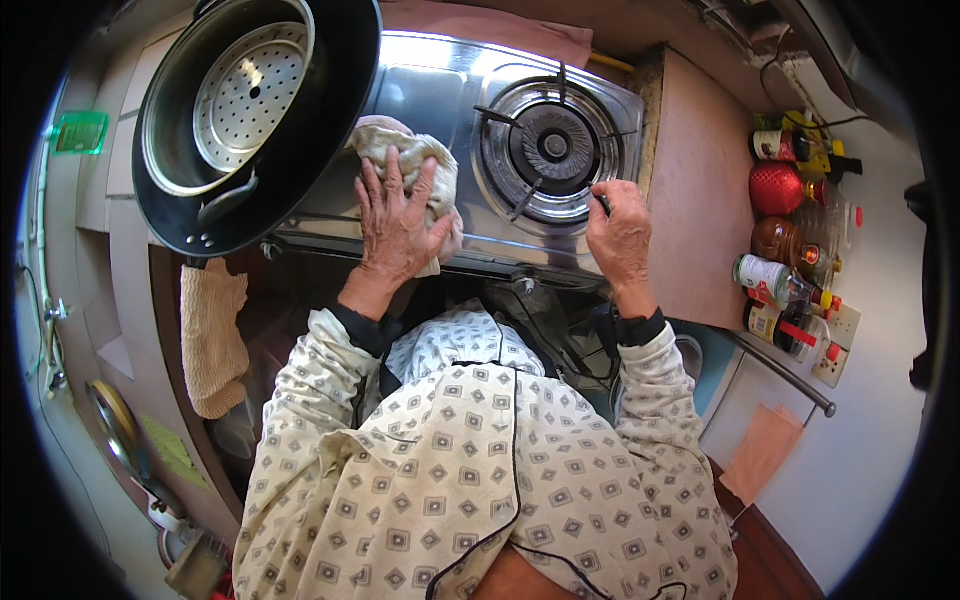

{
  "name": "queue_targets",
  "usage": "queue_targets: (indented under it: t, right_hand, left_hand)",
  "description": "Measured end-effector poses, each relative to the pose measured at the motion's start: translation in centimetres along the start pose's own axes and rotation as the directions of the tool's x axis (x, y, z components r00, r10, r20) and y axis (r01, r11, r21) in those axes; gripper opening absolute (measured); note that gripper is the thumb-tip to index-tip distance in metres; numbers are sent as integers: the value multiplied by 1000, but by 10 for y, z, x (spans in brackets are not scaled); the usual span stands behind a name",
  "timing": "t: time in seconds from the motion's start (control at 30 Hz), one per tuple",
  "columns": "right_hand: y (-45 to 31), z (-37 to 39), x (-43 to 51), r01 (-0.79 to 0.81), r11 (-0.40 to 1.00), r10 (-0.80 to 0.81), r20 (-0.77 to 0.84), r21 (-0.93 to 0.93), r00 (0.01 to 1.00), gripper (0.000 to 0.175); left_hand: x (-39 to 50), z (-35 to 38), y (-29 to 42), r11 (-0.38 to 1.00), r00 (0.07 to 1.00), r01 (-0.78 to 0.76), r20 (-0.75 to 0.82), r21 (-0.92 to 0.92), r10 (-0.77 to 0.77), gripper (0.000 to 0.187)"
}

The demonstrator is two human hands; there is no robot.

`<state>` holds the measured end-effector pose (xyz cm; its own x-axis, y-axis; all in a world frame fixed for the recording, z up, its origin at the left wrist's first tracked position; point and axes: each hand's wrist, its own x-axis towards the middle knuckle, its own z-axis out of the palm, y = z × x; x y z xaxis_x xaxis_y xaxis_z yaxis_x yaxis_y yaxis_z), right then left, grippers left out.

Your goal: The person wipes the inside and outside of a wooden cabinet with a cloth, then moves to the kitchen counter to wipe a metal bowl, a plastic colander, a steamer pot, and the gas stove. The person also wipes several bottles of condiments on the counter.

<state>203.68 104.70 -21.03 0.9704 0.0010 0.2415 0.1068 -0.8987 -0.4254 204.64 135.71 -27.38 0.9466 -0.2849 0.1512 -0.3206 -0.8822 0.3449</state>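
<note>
My left hand (397,214) lies flat with fingers spread on a crumpled, pale, stained cloth (442,169), pressing it against the stainless-steel gas stove top (426,90). At the burner's near right edge, my right hand (621,229) pinches a dark prong of the pan support (602,199) between thumb and fingers. The round gas burner (556,145) has several other dark prongs around it. To the left of the cloth stands a black wok (330,97), which holds a metal pot (155,150) with a perforated steamer plate (251,112) inside.
Several sauce and oil bottles (776,187) stand along the wall on the right counter (690,202). A beige textured cloth (214,337) hangs below the wok at left. A metal rail (780,371) juts out at right. A pink cloth (495,30) lies behind the stove.
</note>
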Motion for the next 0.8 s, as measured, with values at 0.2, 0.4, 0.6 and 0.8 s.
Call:
queue_targets:
  t: [0.2, 0.4, 0.6, 0.8]
  right_hand:
    - [32, 4, -12, -74, 997, 74, 17, -10, 997, 25]
    - [37, 11, -22, -129, 990, 127, 40, 56, 991, 21]
    - [40, 12, -22, -135, 990, 135, 16, 48, 991, 15]
    - [39, 11, -17, -191, 980, 190, 31, 54, 981, 13]
  left_hand:
    - [60, 15, -17, 999, 999, -30, -32, 39, 31, 82]
    - [123, 24, -30, 997, 999, 33, 3, 64, -33, 77]
    - [189, 43, -50, 991, 991, 125, -53, 50, -123, 68]
    - [210, 50, -74, 998, 996, 68, -50, -12, -68, 56]
